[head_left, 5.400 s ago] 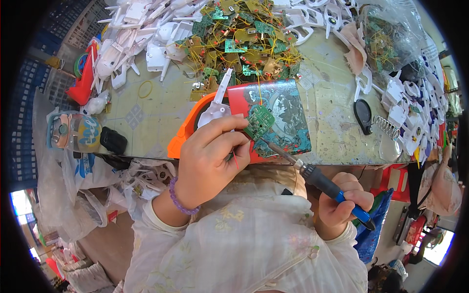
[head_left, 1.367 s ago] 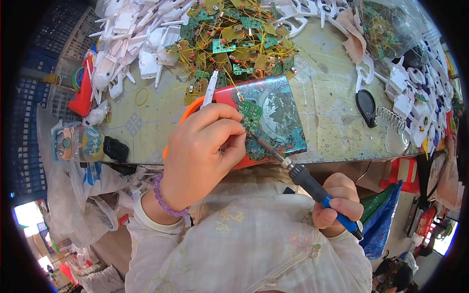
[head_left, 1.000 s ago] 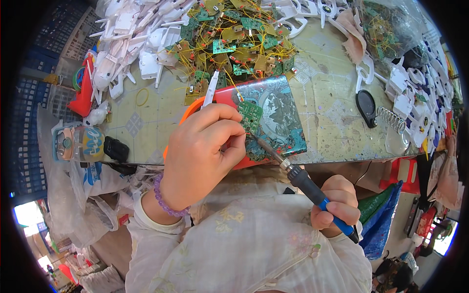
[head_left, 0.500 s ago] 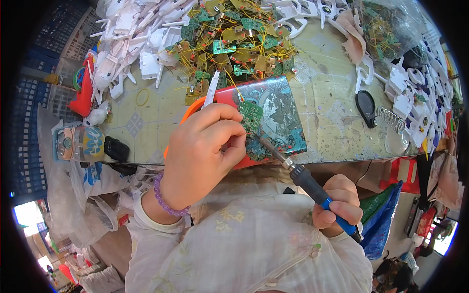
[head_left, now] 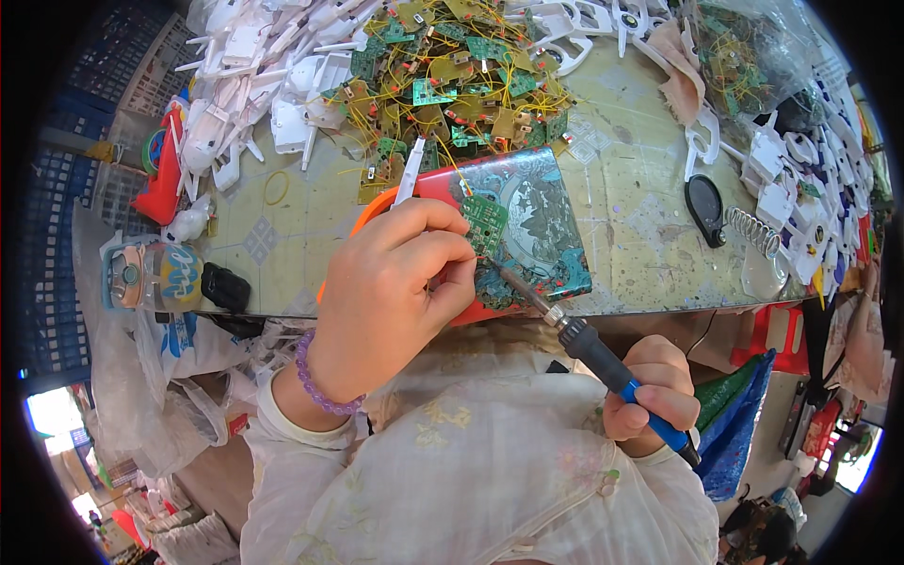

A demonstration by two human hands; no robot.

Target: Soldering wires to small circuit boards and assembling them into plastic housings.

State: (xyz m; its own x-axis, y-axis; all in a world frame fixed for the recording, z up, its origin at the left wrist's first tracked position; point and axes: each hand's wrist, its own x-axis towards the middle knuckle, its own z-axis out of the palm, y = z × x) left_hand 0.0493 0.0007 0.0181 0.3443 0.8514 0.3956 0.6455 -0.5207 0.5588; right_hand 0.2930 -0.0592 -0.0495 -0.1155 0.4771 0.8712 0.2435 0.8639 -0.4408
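Observation:
My left hand (head_left: 395, 268), wearing a purple bead bracelet, is closed, its fingertips at the left edge of a small green circuit board (head_left: 484, 224). Thumb and forefinger pinch together by the board's lower corner; anything fine between them is hidden. A white plastic stick-like part (head_left: 409, 173) juts out from behind this hand. In my right hand (head_left: 652, 391) is a blue-and-black soldering iron (head_left: 595, 353), gripped by its handle. Its metal tip points up and left, at the board's lower edge; whether they touch I cannot tell. Below the board lies a red and dark patterned flat box or book (head_left: 546, 212).
A heap of circuit boards with yellow wires (head_left: 461, 80) lies at the far middle. White plastic casings (head_left: 250, 56) pile up far left, with more (head_left: 800, 184) at right. A black oval piece (head_left: 704, 209) and a metal spring (head_left: 751, 231) lie right; a bottle (head_left: 174, 276) stands left.
Both hands keep nearly the same place and grip. The soldering iron's tip has shifted very slightly left at the board's lower edge.

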